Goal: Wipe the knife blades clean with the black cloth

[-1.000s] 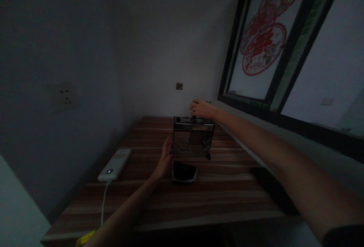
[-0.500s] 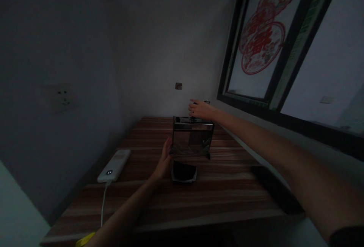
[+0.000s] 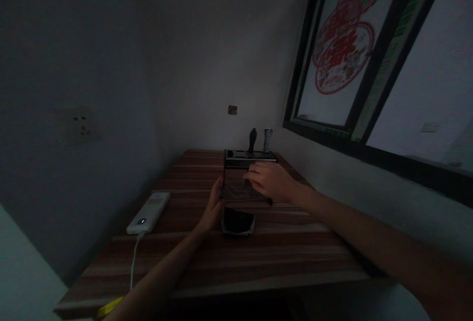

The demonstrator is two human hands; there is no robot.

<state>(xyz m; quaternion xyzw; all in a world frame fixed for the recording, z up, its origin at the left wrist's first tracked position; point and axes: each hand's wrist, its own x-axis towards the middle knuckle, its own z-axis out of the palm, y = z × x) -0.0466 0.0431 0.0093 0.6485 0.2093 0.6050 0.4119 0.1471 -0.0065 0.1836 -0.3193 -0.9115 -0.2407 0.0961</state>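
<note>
A see-through box (image 3: 234,183) with a dark frame and shiny top edge stands on the table. My left hand (image 3: 213,208) lies against its left side, fingers stretched out and touching the edge. In front of the box hovers my right hand (image 3: 268,179), fingers loosely bent, covering part of the front panel; I see nothing in it. A dark, slim upright piece (image 3: 252,141) and a silvery patterned cylinder (image 3: 268,140) rise at the box's top; whether the cylinder rests on it or behind it I cannot tell. Close before the box sits a black item with a pale rim (image 3: 238,222).
On the left of the wood-striped table (image 3: 199,276) lies a white power bank (image 3: 149,212) with a white cable (image 3: 133,262) running to the front edge. Something yellow (image 3: 111,306) shows beside my left forearm. Walls and a dark-framed window (image 3: 328,136) border the table.
My right hand has come down from the box's top to its front, uncovering the dark upright piece and the silvery cylinder. My left hand has stayed at the box's side.
</note>
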